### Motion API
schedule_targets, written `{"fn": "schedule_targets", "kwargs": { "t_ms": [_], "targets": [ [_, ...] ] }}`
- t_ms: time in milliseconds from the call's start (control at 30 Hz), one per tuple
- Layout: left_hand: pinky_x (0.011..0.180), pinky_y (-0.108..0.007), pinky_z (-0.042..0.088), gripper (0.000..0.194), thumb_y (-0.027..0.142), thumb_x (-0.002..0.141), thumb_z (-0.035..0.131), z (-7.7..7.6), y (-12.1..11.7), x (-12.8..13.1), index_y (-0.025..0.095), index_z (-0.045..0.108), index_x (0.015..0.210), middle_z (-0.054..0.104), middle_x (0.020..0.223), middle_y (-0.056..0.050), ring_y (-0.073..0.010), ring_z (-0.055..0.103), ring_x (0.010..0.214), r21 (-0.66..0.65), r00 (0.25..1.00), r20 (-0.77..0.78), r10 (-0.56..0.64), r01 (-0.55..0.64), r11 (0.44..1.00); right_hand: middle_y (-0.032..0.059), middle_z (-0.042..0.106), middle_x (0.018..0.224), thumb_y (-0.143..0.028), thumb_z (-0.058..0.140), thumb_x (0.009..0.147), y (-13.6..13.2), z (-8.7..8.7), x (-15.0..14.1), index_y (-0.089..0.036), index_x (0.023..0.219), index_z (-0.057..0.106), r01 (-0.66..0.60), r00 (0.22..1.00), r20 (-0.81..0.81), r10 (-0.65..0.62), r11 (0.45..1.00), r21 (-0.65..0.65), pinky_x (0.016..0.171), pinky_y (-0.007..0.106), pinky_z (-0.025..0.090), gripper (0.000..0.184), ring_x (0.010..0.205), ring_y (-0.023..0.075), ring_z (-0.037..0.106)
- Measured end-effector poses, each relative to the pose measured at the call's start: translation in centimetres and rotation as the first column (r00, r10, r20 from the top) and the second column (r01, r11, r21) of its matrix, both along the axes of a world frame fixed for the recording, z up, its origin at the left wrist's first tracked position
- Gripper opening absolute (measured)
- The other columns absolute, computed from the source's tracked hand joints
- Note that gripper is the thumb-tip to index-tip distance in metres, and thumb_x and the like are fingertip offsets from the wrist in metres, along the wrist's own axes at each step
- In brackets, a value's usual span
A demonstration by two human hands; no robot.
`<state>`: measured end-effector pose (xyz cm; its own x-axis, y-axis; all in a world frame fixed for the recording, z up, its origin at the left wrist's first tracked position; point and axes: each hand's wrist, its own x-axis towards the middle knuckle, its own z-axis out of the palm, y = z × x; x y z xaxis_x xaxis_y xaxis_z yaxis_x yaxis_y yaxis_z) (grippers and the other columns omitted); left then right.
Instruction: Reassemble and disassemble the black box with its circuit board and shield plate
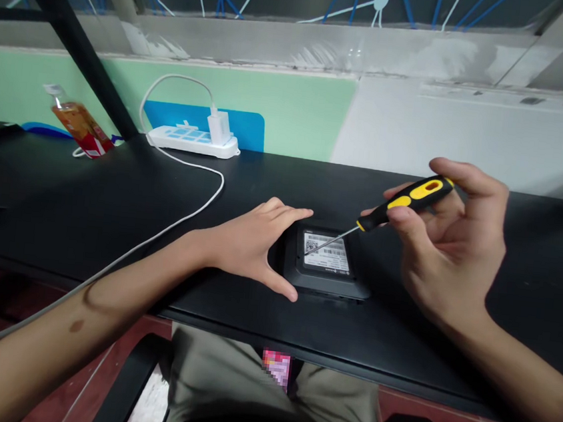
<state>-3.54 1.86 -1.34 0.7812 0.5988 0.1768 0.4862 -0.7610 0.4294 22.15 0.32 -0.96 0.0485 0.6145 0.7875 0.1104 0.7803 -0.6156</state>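
A flat black device [321, 284] with a white barcode label [327, 252] on its upper face lies on the black desk. My right hand [451, 246] grips a screwdriver [403, 202] with a black and yellow handle. Its thin metal shaft slants down to the left, the tip at the label's left edge; I cannot tell whether it sits in a screw. Along the device's left side rests my left hand [258, 245], thumb and fingers spread wide around that edge, holding nothing visible.
A white power strip [193, 141] with a plugged-in charger [218, 126] stands against the wall. Its white cable [174, 223] runs across the desk [126, 201] on the left. A tilted drink bottle [82, 124] is at the back left. Chair armrests flank my lap below the desk edge.
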Motion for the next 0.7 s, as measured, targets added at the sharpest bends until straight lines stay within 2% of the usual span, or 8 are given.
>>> {"fn": "schedule_targets", "kwargs": {
  "t_ms": [167,367,700],
  "targets": [
    [0.115,-0.058,0.04,0.119,0.072,0.069,0.082,0.0,0.1,-0.2,0.011,0.033,0.159,0.047,0.157,-0.023,-0.0403,0.045,0.138,-0.012,1.0,-0.004,0.006,-0.006,1.0,-0.0001,0.059,0.095,-0.032,0.084,0.081,2.2,-0.2,2.0,-0.032,0.124,0.063,0.113,0.993,0.027,-0.115,0.992,0.063,0.058,0.034,0.067,0.048,0.077,0.0133,0.068],
    [0.117,-0.056,0.039,0.123,0.073,0.069,0.08,0.1,0.1,-0.3,0.002,0.033,0.158,0.048,0.155,-0.026,-0.0396,0.044,0.139,-0.025,1.0,-0.024,0.007,-0.007,1.0,-0.0004,0.059,0.088,-0.037,0.078,0.085,3.5,-0.4,3.6,-0.031,0.129,0.061,0.258,0.964,0.053,-0.261,0.964,0.064,0.057,0.039,0.066,0.048,0.071,0.0142,0.066],
    [0.117,-0.06,0.038,0.123,0.07,0.066,0.081,0.4,0.0,-0.3,0.006,0.032,0.159,0.048,0.154,-0.025,-0.041,0.044,0.139,-0.083,0.999,-0.027,0.024,-0.026,0.996,-0.0012,0.061,0.085,-0.026,0.076,0.085,3.0,0.4,3.3,-0.036,0.13,0.065,0.301,0.947,0.074,-0.312,0.946,0.122,0.055,0.032,0.066,0.047,0.068,0.0126,0.066]
  ]
}}
